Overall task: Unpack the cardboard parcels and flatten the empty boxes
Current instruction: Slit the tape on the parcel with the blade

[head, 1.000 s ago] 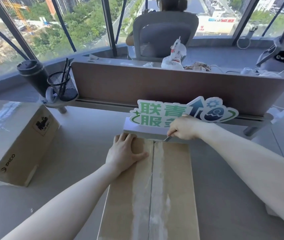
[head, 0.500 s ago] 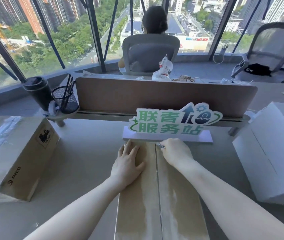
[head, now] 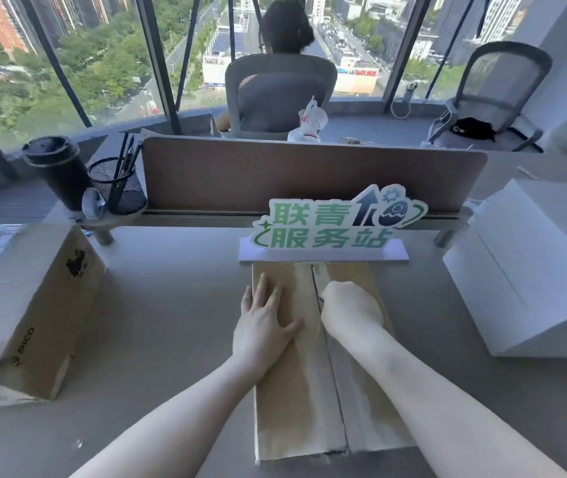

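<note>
While the large taped parcel [head: 26, 305] at the far left of the counter [head: 171, 322] looks sealed and untouched, work is under way on the long middle box [head: 309, 391]. The left hand [head: 264, 326] lies flat on its left flap, fingers straight, holding nothing. The right hand [head: 351, 310] is curled in a grip round a small tool, mostly hidden, at the taped centre seam near the far end. At the right a white box [head: 523, 281] stands closed. Judging by this, nothing is unpacked or flattened yet.
</note>
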Tool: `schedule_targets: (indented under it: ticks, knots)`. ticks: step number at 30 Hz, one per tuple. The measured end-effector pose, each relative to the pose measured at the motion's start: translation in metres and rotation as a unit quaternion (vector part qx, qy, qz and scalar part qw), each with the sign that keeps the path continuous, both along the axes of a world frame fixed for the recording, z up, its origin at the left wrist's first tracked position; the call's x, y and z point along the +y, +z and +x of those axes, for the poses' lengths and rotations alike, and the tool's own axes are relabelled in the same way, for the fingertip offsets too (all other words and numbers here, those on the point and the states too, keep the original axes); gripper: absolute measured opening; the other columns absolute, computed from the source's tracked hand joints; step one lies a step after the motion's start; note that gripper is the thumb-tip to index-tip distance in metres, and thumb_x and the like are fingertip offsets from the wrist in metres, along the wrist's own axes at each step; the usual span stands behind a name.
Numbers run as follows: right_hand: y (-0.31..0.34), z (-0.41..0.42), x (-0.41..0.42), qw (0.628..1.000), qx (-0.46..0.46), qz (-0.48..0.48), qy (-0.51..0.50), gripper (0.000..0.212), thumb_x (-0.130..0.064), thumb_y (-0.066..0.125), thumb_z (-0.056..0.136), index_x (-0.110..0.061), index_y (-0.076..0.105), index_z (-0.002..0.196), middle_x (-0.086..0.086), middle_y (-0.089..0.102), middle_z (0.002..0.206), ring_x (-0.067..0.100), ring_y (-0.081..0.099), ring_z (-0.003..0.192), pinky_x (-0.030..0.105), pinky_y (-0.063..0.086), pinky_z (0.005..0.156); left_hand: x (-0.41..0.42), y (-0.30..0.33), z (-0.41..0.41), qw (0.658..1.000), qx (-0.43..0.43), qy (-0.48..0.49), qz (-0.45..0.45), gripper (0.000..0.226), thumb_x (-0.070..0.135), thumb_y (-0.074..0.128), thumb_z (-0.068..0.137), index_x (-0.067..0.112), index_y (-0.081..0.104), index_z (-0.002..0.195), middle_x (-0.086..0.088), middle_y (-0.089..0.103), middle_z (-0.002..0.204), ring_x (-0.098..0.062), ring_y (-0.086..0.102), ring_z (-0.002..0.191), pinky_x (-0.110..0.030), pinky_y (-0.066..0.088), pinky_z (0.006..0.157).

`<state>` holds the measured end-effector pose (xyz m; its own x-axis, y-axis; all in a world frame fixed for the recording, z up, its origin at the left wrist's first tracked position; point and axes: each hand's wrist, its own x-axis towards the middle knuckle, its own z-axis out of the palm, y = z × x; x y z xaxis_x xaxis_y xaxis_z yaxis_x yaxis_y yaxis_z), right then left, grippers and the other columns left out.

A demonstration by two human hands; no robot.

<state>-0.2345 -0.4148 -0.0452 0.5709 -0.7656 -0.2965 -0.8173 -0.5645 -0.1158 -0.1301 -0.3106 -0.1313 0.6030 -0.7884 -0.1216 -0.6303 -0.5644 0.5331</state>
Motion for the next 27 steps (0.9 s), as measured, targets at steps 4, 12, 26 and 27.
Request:
schedule_targets:
  ticks: [4,12,26,27]
  knots:
    - [0.000,-0.035,0.033,1.000,0.008,0.013,0.007,0.021,0.005,0.048,0.079,-0.014,0.052,0.072,0.006,0.053,0.071,0.032,0.053,0.069,0.030,0.041,0.060,0.001,0.000,-0.002,1.000,0.002,0.002,0.003,0.078,0.059,0.055,0.089,0.031,0.022,0.154,0.015,-0.007,0.163,-0.022,-0.001,0.151,-0.037,0.035,0.111]
    - [0.006,-0.089,0.087,0.999,0.006,0.033,0.024,0.028,0.010,0.045,0.083,-0.014,0.058,0.089,0.013,0.068,0.102,0.030,0.056,0.079,0.033,0.042,0.066,0.014,0.009,-0.020,1.000,0.003,0.028,-0.001,0.074,0.055,0.053,0.090,0.027,0.025,0.153,0.012,-0.001,0.163,-0.025,0.007,0.149,-0.041,0.041,0.106]
    - [0.005,-0.138,0.128,0.999,-0.005,0.015,0.031,0.029,0.009,0.052,0.083,-0.009,0.066,0.101,0.012,0.069,0.106,0.033,0.066,0.096,0.031,0.042,0.066,0.077,0.010,-0.091,0.999,-0.002,0.025,0.034,0.075,0.060,0.048,0.092,0.033,0.017,0.155,0.016,-0.004,0.163,-0.023,-0.004,0.151,-0.038,0.027,0.114]
    - [0.004,-0.143,0.133,0.999,-0.005,0.019,0.028,0.030,0.009,0.051,0.083,-0.010,0.066,0.101,0.012,0.068,0.106,0.033,0.065,0.097,0.032,0.042,0.066,0.078,0.010,-0.092,0.999,0.000,0.027,0.028,0.075,0.060,0.048,0.092,0.033,0.017,0.155,0.017,-0.003,0.163,-0.023,-0.004,0.151,-0.038,0.029,0.113]
